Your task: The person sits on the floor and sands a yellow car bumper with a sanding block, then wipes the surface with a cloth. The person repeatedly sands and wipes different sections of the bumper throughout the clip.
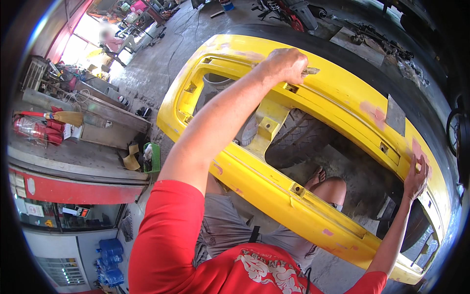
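Observation:
A large yellow car bumper (342, 106) lies across my view, with pinkish-grey patches along its surface. My left hand (289, 66) is closed at its far rail. A small tan-grey folded piece (311, 71), which looks like sandpaper, sticks out of the fist toward the right. At the bumper's right end, my right hand (416, 180) touches the inner edge and upper face beside a pinkish patch, fingers spread. Between the hands, a dark grey rectangular sheet (395, 115) lies on the bumper. My palms are hidden.
Behind the bumper runs a black curved part (338, 59). Through its opening a tyre (298, 139) and my bare foot show. Cluttered shelving (112, 125), a green basket (152, 158) and blue water bottles (110, 252) stand left. A person (113, 43) sits far back left; a motorcycle (296, 17) is behind.

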